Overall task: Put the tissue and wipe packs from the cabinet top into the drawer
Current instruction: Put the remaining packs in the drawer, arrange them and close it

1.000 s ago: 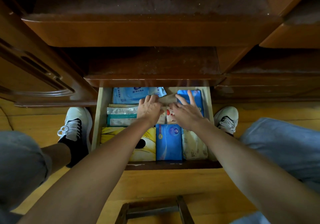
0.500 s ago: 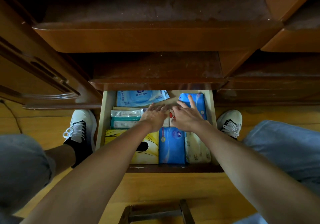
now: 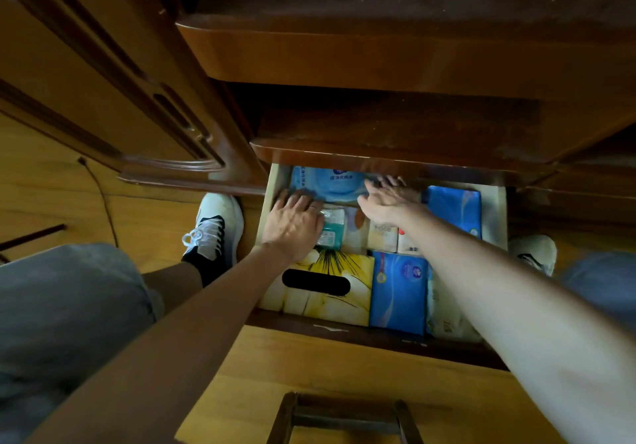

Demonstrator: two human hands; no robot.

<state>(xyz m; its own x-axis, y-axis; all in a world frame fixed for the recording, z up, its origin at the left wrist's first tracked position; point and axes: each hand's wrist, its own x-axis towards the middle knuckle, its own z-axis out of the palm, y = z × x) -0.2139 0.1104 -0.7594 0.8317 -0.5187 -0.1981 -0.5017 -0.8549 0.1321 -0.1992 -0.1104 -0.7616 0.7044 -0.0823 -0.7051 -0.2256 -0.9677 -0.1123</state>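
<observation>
The pale blue wipe pack (image 3: 332, 184) lay at the drawer's (image 3: 495, 216) back edge, part-hidden under the cabinet ledge (image 3: 395, 158). Left hand (image 3: 292, 223) and right hand (image 3: 387, 201) were laid flat on it, fingers straight, nothing gripped. It was judged soft, light, slippery; best pressed by its edges. Neighbouring teal pack (image 3: 330, 232) and yellow tissue box (image 3: 327, 283) crowded it.

Yellow tissue box (image 3: 330, 282), blue packs (image 3: 399, 292)

Small cream tissue pack (image 3: 381, 237) with faint lettering "Fore", pale blue wipe pack (image 3: 331, 184) with unreadable Chinese characters
</observation>
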